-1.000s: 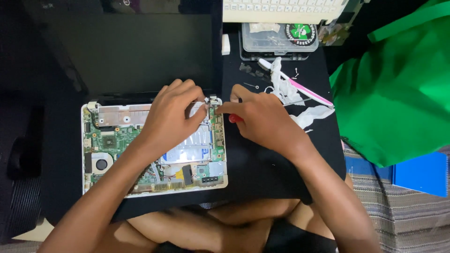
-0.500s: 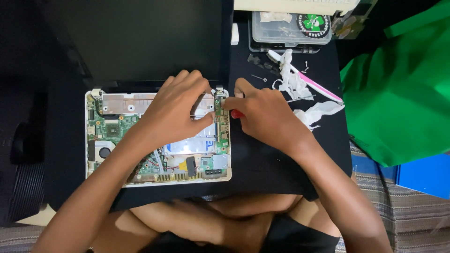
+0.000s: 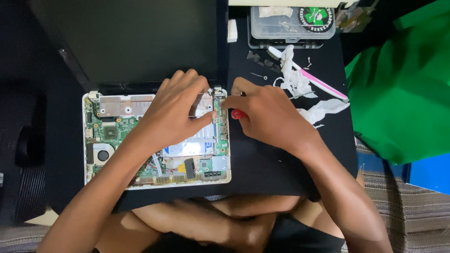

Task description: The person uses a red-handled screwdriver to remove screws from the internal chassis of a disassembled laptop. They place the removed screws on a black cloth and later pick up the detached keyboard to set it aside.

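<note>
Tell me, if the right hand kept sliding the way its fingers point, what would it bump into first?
The right hand points leftward at the opened laptop base. It would probably meet the green board strip along the near edge first, right where the left hand's thumb rests. Depth is hard to judge from above.

A dark laptop screen [image 3: 140, 42] fills the upper left; a clear box [image 3: 293, 23] with a round green-black sticker [image 3: 315, 15] sits at top centre.

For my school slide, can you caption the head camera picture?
Two bare hands, left hand and right hand, work at the edge of an opened laptop.
</note>
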